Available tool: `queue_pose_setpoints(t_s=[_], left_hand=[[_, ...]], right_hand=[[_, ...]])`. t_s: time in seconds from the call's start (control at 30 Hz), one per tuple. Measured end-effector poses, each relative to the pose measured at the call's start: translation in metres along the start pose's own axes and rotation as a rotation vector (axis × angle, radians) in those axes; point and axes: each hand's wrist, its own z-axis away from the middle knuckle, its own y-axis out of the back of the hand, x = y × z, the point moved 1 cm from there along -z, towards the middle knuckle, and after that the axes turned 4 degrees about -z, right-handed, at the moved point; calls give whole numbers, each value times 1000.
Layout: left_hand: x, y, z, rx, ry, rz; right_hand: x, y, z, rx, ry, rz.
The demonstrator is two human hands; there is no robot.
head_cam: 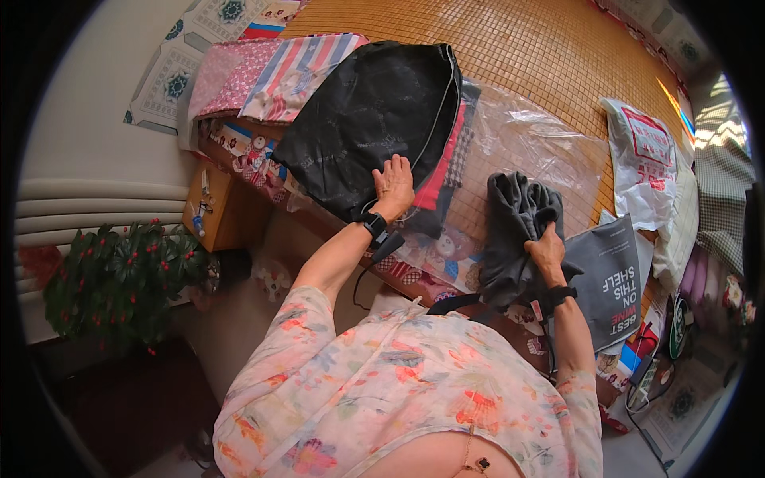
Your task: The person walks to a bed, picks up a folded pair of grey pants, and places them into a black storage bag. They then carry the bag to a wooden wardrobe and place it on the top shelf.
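Note:
A large black zippered fabric bag (370,113) lies on the bed, its zip edge facing right. My left hand (394,188) rests on the bag's lower right part, palm down and fingers extended. My right hand (545,251) grips a bunched dark grey cloth (517,209), with folds standing up around the fingers. Red cloth (439,170) and houndstooth-patterned cloth (461,158) stick out from beneath the bag's right edge. Between the bag and the grey cloth, a clear plastic sheet or bag (526,143) covers part of the mat.
A tiled mat (520,36) covers the bed. Folded patterned cloths (305,74) lie left of the bag. At right are a grey printed bag (606,281) and a white plastic bag (642,155). A wooden cabinet (224,209) and a leafy plant (125,275) stand at left.

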Motion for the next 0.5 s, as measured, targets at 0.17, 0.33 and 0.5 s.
queue_pose_setpoints(t_s=[0.17,0.33,0.5], left_hand=[[-58,-49,-10,-84,-149,19],[-93,-23,-42,-112,84,728],[-120,-26,-51,-295,-22,856]], right_hand=[[-39,48,20,89,93,-73],[-88,81,40,120,63,-153],[-181,126,51,114,196,-201]])
